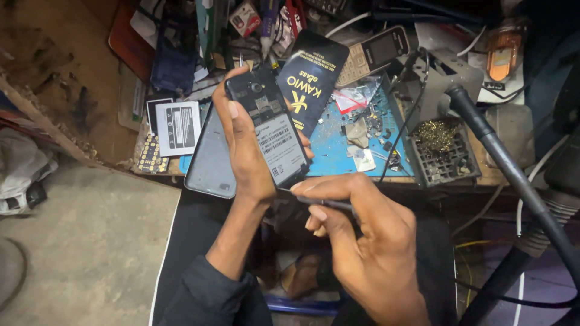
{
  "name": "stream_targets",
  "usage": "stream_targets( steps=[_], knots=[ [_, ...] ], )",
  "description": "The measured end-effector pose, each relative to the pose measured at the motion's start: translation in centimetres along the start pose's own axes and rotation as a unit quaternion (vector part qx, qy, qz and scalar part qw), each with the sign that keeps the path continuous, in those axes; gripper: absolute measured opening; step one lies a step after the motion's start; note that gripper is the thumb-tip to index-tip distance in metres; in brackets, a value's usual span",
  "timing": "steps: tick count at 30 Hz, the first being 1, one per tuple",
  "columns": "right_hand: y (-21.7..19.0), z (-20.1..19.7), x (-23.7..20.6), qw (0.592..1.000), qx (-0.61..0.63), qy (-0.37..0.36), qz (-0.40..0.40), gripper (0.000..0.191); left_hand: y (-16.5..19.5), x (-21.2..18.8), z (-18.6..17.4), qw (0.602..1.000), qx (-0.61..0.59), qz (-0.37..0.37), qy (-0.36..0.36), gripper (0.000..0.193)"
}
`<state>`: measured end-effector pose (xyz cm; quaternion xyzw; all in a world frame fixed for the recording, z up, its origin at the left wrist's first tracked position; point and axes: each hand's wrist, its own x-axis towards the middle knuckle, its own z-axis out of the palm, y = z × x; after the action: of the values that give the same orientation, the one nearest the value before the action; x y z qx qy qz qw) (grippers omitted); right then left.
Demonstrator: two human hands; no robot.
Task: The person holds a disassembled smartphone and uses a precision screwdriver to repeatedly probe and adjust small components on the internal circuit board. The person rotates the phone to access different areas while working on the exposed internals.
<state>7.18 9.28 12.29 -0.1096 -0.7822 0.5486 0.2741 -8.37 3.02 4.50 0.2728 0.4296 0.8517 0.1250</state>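
Your left hand (244, 151) is wrapped around an opened phone (270, 134), thumb along its near edge and fingers behind it, holding it upright with the uncovered back facing you; a white label sits on its battery. Tucked just behind that hand, on its outer side, leans a grey back cover (208, 158); whether the fingers also pinch it cannot be told. Your right hand (362, 235) is below and to the inner side of the left, closed in a pen grip on a thin dark tool (323, 203) whose tip points at the lower corner of the phone. Beyond the phone, past your left fingertips, lies a black flat packet (314, 75) with gold print, and further off a keypad phone (374, 51). Beyond your right hand are a blue mat (338, 151) scattered with small parts and a black tray of brass wool (441, 148).
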Motion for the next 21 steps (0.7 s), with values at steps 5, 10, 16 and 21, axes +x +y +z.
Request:
stream_targets(
  steps=[5, 10, 16, 21],
  knots=[
    [0.5, 0.9, 0.2, 0.993, -0.095, 0.065, 0.036, 0.013, 0.2, 0.1, 0.2, 1.000, 0.000, 0.001, 0.001, 0.061],
    [-0.3, 0.4, 0.9, 0.985, -0.136, 0.078, -0.068, 0.020, 0.2, 0.2, 0.1, 1.000, -0.014, -0.002, -0.003, 0.060],
    [-0.6, 0.4, -0.2, 0.999, -0.045, 0.011, 0.005, 0.010, 0.0, 0.1, 0.0, 1.000, 0.012, 0.006, -0.004, 0.061],
    [1.3, 1.3, 0.5, 0.983, -0.146, 0.111, 0.028, 0.025, 0.4, -0.1, 0.1, 1.000, -0.004, -0.004, -0.009, 0.061]
  ],
)
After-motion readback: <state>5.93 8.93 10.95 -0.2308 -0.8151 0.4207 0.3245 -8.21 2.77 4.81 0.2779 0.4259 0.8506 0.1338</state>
